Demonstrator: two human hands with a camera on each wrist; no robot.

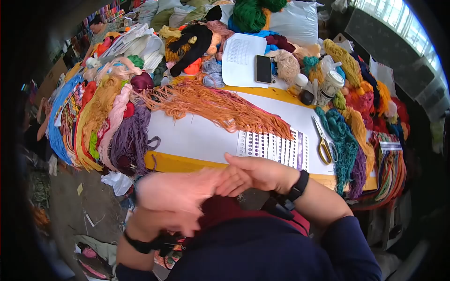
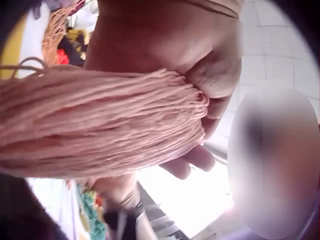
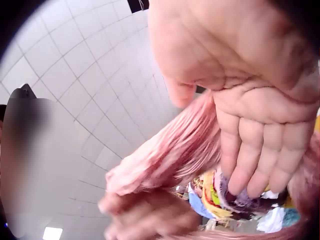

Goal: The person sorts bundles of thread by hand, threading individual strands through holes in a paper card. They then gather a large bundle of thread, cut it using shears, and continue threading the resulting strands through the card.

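Note:
A skein of pink yarn (image 2: 100,125) stretches between my hands, its looped end over my left palm in the left wrist view. My left hand (image 2: 165,40) holds it, with fingertips showing past its lower edge; in the head view this hand (image 1: 159,220) is blurred. My right hand (image 3: 240,90) has its palm in sight and its fingers straight in the right wrist view. The skein (image 3: 170,150) runs behind that hand, between thumb and fingers. Seen from the head, the right hand (image 1: 262,173) meets the skein (image 1: 173,187) in front of my body.
Orange yarn (image 1: 220,107) lies across the white tabletop (image 1: 187,140), over a shade card (image 1: 276,147). Scissors (image 1: 322,143) and teal yarn (image 1: 340,145) lie to the right. A phone (image 1: 263,69) rests on paper at the back. Colored skeins (image 1: 98,117) hang at left.

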